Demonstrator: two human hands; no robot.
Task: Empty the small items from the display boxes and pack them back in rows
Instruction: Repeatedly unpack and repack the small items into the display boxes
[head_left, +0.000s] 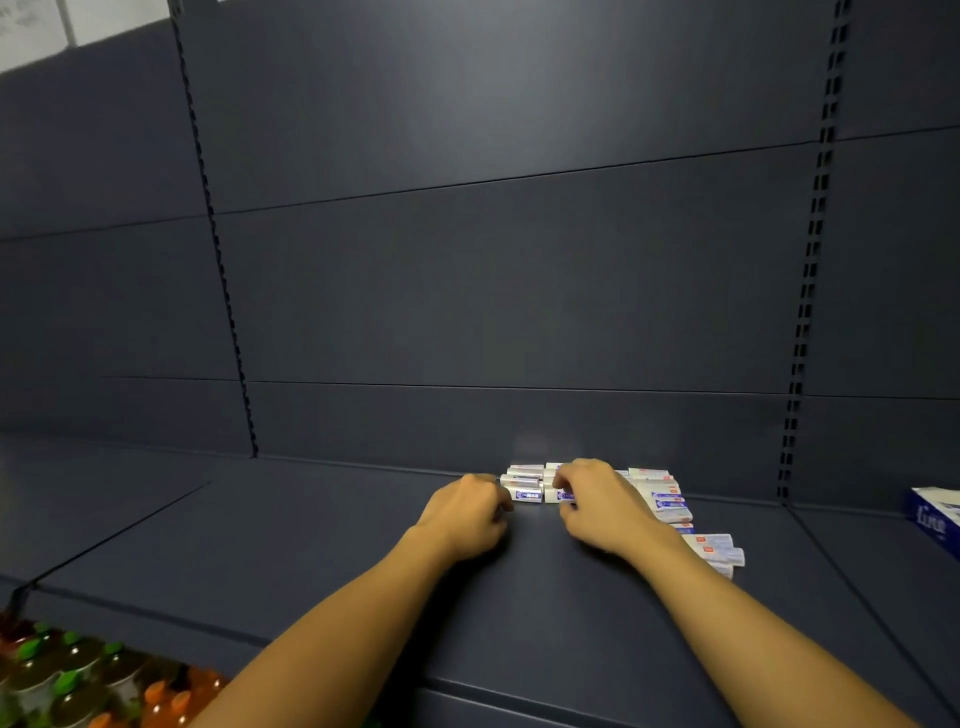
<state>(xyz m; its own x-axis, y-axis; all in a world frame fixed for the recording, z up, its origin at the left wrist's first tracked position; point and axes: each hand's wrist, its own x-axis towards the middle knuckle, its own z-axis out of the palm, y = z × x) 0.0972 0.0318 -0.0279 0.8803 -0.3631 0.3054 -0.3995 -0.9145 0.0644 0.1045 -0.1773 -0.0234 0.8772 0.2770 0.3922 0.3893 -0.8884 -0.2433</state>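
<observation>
I see a dark blue-grey back panel (493, 270) filling most of the view, with slotted uprights (808, 291) running down either side. Below it lies the matching shelf (311, 551), and everything I'm working with sits on it, close to the back edge. A cluster of small white boxes with blue and red labels (524, 486) lies in short rows against the panel, and more of them (667, 501) trail toward me on the right in a loose line, partly hidden behind my right forearm. My right hand (597, 504) covers the middle of the cluster, its fingers curled down and pinching one small box at the front row. My left hand (467, 514) rests on the shelf just beside the cluster's left end, fingers curled in; I cannot tell whether it holds anything. At the far right edge a blue and white carton (937, 512) sits on the next shelf bay, well apart. Down in the lower left corner, bottles with green and orange caps (78, 680) stand on a lower level, blurred
</observation>
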